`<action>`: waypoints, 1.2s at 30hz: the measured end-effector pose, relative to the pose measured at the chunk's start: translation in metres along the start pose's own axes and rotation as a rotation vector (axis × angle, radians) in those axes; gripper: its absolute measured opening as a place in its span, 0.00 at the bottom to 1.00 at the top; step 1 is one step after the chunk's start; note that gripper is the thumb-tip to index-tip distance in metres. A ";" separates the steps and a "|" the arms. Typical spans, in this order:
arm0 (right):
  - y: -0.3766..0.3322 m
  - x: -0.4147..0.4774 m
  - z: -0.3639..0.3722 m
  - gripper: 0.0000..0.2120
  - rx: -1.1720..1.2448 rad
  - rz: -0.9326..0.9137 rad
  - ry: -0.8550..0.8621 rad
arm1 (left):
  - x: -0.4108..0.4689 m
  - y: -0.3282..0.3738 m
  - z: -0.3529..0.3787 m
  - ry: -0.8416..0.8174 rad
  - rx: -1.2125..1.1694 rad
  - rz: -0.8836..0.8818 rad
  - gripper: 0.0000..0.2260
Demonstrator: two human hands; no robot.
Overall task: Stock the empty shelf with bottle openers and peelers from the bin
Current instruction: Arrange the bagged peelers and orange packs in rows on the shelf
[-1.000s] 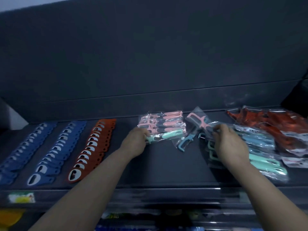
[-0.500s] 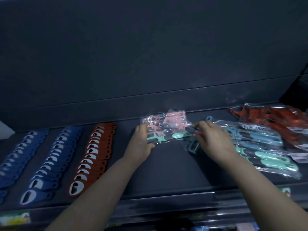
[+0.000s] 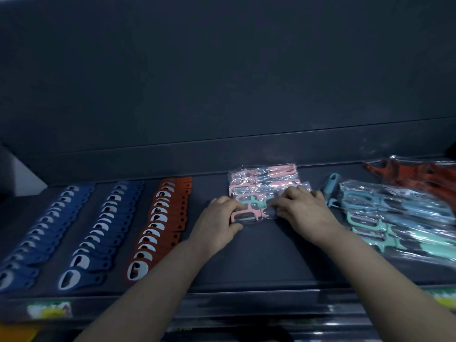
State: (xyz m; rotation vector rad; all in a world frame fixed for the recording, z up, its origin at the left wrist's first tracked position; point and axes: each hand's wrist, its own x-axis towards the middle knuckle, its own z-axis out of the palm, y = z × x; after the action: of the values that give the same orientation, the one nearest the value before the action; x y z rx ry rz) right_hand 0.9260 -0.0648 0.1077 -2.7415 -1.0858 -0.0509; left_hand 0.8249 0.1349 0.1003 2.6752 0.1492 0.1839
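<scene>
A small row of bagged pink and teal peelers [image 3: 261, 183] lies mid-shelf on the dark shelf [image 3: 259, 257]. At its near end a pink peeler in a clear bag [image 3: 249, 215] lies flat. My left hand [image 3: 217, 223] pinches that bag's left end, thumb and fingers curled round it. My right hand [image 3: 306, 211] holds the bag's right end with curled fingers. A loose pile of teal and blue bagged peelers [image 3: 394, 218] lies to the right, with orange-red bagged peelers [image 3: 419, 176] behind it.
Two rows of blue bottle openers [image 3: 47, 233] [image 3: 103, 230] and one orange row [image 3: 160, 225] fill the shelf's left half. A lone blue peeler [image 3: 330, 186] lies between the pink row and the pile. Price labels [image 3: 48, 309] sit on the shelf's front rail.
My right hand carried a pink bagged peeler left from the pile to the near end of the pink row. My left hand shifted onto the peeler's left end. The camera moved closer.
</scene>
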 end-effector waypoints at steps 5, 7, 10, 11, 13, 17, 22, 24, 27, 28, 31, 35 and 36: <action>0.004 -0.004 -0.001 0.13 0.019 0.073 0.067 | 0.006 0.004 0.002 0.208 -0.040 0.005 0.17; 0.009 -0.005 -0.005 0.12 0.009 0.183 0.172 | 0.015 0.006 0.004 0.341 0.003 0.045 0.10; 0.023 -0.004 -0.015 0.12 -0.043 0.356 0.298 | 0.027 0.015 0.012 0.276 0.115 0.124 0.12; 0.027 -0.004 -0.019 0.12 -0.050 0.383 0.317 | 0.030 0.019 0.014 0.179 0.163 0.137 0.14; 0.033 -0.004 -0.027 0.12 -0.054 0.398 0.348 | 0.036 0.025 0.020 0.050 0.288 0.173 0.18; 0.037 -0.005 -0.032 0.12 -0.044 0.362 0.343 | 0.039 0.034 0.020 0.029 0.433 0.208 0.16; 0.025 0.011 -0.026 0.12 0.003 0.147 0.130 | 0.016 0.030 0.013 0.006 0.303 0.171 0.11; 0.015 0.020 -0.021 0.12 0.028 0.070 0.049 | 0.004 0.028 0.011 -0.045 0.211 0.124 0.12; 0.004 0.029 -0.011 0.12 0.087 0.011 -0.075 | -0.008 0.024 0.010 -0.085 0.134 0.068 0.11; 0.002 0.031 -0.008 0.12 0.080 0.007 -0.117 | -0.011 0.023 0.010 -0.091 0.101 0.054 0.11; 0.005 0.032 -0.003 0.12 -0.006 0.048 -0.136 | -0.014 0.019 0.008 -0.142 -0.004 0.021 0.11; 0.008 0.034 -0.002 0.15 -0.030 0.052 -0.070 | -0.013 0.018 0.002 -0.230 -0.073 0.045 0.11; 0.008 0.034 -0.003 0.16 -0.031 0.041 -0.072 | -0.012 0.018 0.001 -0.239 -0.073 0.064 0.12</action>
State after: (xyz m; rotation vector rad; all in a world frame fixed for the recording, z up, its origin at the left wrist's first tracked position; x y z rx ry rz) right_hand 0.9564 -0.0477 0.1127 -2.8122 -1.0546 0.0370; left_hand 0.8143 0.1172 0.1064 2.6056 -0.0182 -0.1095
